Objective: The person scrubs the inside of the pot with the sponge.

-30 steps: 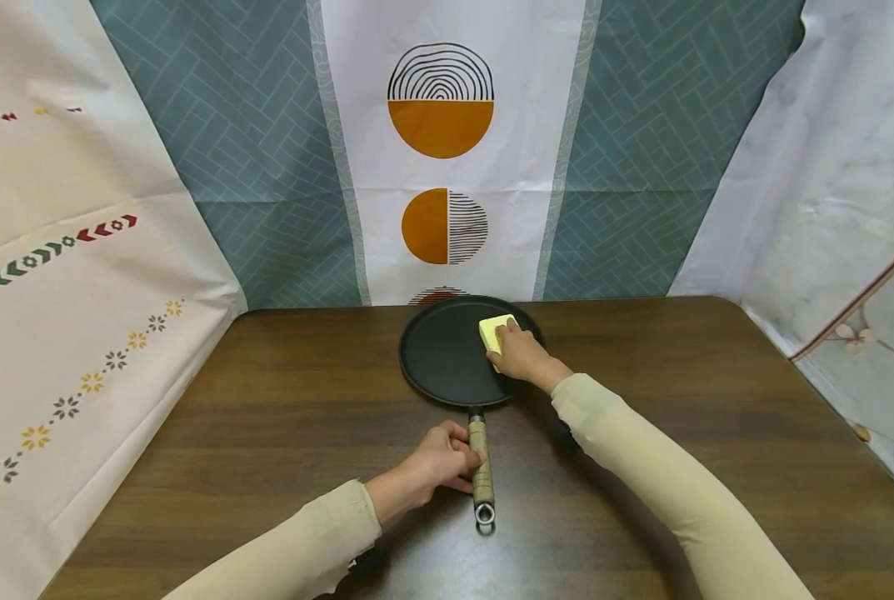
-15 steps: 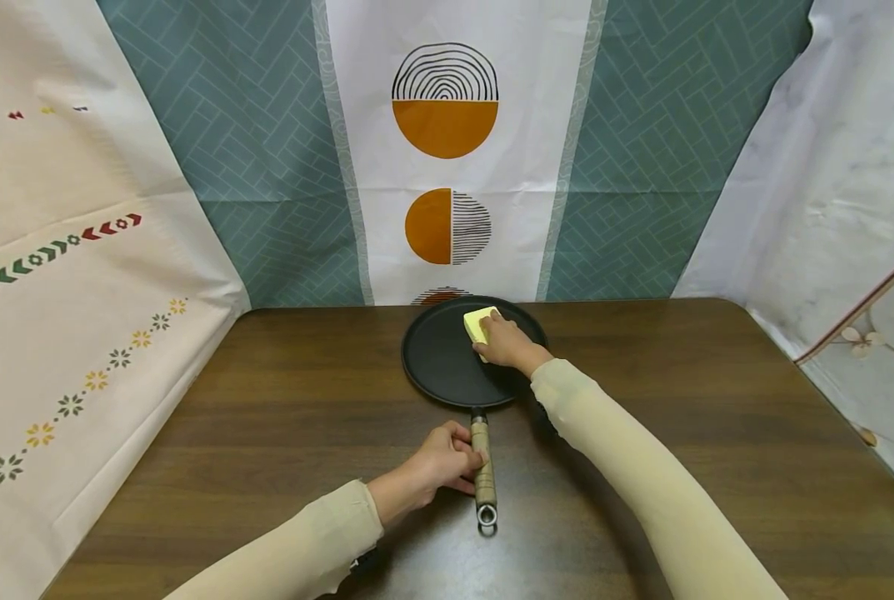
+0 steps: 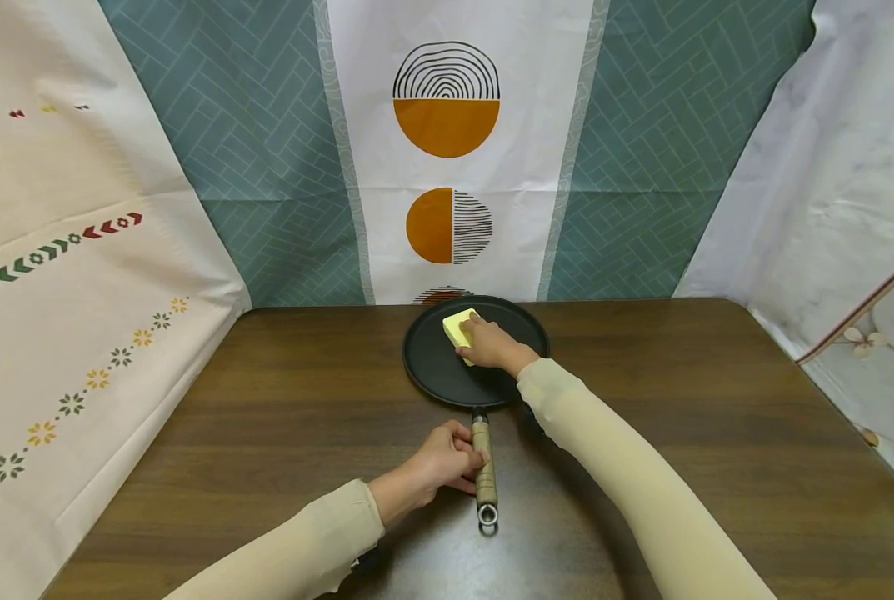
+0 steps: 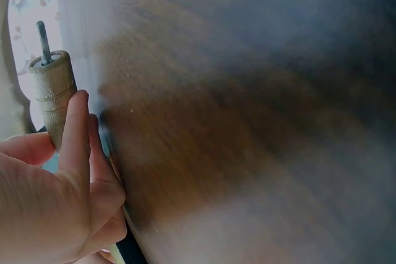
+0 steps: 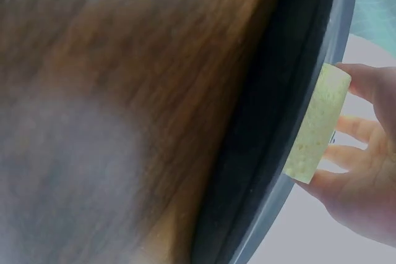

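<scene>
The right hand [image 3: 491, 343] covers much of the yellow sponge [image 3: 456, 327], and the same arm passes over the right side of the round flat pan [image 3: 435, 362]. In the left wrist view, the table is blurred and the pan is reduced to a dark strip at the lower edge; in the right wrist view, the frame crops both the right hand and the pan.

The pan is a dark, matte disc with a low raised rim. Its banded, wood-toned handle [image 3: 486, 475] ends in a metal ring [image 3: 487, 517]. The sponge is a thick, pitted block with squared edges. The table [image 3: 304, 400] shows dark wood grain.

The pan lies at the table's far edge, its long axis running almost straight toward the person — disc far, handle near. The sponge rests on the disc, left of centre; its longer side appears to slant from far left to near right.

Grip: the left hand [image 3: 441, 460] pinches the handle between thumb and fingers — the right hand clasps the sponge, thumb and fingers at opposite ends.
</scene>
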{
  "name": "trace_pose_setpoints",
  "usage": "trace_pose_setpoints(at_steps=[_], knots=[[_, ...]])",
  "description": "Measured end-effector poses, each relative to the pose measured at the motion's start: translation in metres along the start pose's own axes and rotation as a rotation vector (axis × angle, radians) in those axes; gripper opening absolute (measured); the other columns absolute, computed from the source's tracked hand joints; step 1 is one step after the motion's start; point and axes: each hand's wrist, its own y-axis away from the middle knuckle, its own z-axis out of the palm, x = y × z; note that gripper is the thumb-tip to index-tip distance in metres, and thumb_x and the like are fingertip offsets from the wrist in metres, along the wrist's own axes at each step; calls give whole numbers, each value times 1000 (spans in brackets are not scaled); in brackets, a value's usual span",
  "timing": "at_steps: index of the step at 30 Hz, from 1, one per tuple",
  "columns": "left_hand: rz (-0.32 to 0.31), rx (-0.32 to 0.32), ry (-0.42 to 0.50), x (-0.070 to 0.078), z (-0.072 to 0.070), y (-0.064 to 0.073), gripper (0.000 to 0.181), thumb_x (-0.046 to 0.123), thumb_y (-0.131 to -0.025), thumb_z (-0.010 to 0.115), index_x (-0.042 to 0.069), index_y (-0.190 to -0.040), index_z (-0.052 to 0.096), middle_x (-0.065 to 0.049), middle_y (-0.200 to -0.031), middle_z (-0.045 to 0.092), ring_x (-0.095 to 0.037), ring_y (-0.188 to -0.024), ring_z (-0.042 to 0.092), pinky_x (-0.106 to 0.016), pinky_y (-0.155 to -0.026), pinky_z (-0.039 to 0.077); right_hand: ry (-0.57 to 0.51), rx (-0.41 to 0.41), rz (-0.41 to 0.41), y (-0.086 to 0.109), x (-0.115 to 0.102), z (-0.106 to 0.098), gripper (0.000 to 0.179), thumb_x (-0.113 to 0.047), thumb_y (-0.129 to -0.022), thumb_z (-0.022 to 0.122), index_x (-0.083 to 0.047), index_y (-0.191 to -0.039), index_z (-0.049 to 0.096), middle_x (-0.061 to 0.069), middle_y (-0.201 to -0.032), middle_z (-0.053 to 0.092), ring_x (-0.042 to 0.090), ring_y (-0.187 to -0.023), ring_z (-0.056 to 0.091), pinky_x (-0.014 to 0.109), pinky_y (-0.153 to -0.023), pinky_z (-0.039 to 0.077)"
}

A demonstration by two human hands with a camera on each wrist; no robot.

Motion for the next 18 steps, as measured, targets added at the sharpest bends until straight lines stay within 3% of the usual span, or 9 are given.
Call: trace_pose_setpoints(at_steps=[18], knots=[[-13,0,-10,0,0,-1,34,-2,-78,60,-6,-104,38,-9,-78,49,-18,-56,57,-39,-53,54,-7,-28,-142,11,-13,8,58,-34,-86,56,-11,-134,36,14,-144,19,38,-123,30,43,-102,30]])
